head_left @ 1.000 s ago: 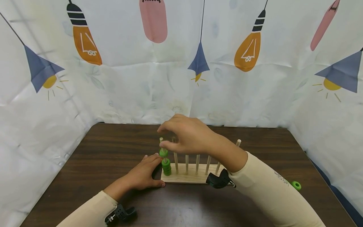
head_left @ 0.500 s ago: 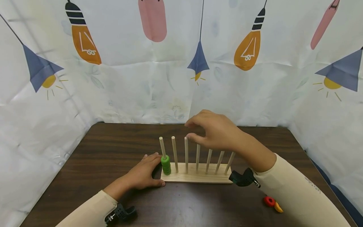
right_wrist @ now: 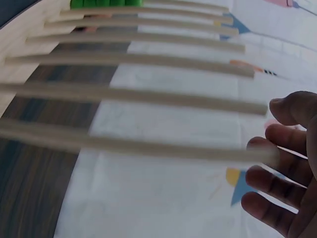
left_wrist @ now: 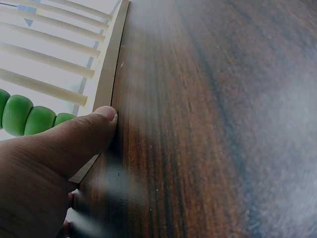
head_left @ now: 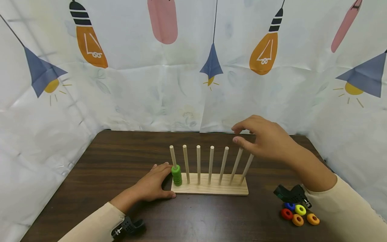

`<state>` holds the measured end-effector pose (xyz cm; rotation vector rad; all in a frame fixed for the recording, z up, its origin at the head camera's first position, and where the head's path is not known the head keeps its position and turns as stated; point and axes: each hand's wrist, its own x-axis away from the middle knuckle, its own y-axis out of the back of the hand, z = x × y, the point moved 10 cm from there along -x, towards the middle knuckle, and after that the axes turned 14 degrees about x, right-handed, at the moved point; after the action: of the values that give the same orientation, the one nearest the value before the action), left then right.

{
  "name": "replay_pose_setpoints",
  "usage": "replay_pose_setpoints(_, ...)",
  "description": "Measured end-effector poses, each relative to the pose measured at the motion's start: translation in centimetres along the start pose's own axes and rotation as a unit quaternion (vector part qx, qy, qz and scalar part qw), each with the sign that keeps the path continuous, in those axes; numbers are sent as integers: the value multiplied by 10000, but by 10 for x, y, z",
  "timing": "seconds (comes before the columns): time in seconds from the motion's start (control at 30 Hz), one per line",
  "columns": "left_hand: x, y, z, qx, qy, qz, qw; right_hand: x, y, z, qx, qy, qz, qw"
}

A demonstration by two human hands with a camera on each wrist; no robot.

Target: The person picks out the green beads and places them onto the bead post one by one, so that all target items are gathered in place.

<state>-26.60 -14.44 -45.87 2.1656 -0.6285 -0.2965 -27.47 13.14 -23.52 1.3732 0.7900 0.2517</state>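
Note:
A pale wooden peg board (head_left: 211,189) with a row of several upright pegs stands on the dark table. Green rings (head_left: 177,176) are stacked low on its leftmost peg. My left hand (head_left: 152,184) holds the board's left end, its thumb (left_wrist: 94,130) against the front edge; the other fingers are mostly hidden in the left wrist view. Above and beyond the rightmost pegs, my right hand (head_left: 267,139) hangs in the air with fingers spread and loosely bent. Nothing lies between its thumb and fingers, as the right wrist view (right_wrist: 290,158) also shows.
Loose rings lie in a cluster at the table's right: blue (head_left: 289,205), yellow (head_left: 300,210), red (head_left: 287,214) and two orange rings (head_left: 297,220). The right forearm passes close by them. A printed white curtain (head_left: 181,101) hangs behind the table's far edge.
My right hand let go of a green ring, which dropped down the leftmost peg onto the stack. It then moved right across the pegs, uncovering the loose rings. My left hand has stayed put.

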Motion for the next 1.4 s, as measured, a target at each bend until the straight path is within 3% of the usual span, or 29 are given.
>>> replay_pose_setpoints(0.33,0,1,1,-9,32,15,10000,40,13,-37,263,-250,-434,9984)
replay_pose_setpoints(0.67,0,0,2,10,108,48,9999,80,-2,-74,490,-578,-185,9970)
replay_pose_setpoints(0.97,0,-1,1,-25,97,38,9999,126,-36,-108,411,-1140,553,9911)
replay_pose_setpoints(1.4,0,-2,2,5,76,41,10000,194,-97,-144,-175,-1989,1498,9683)
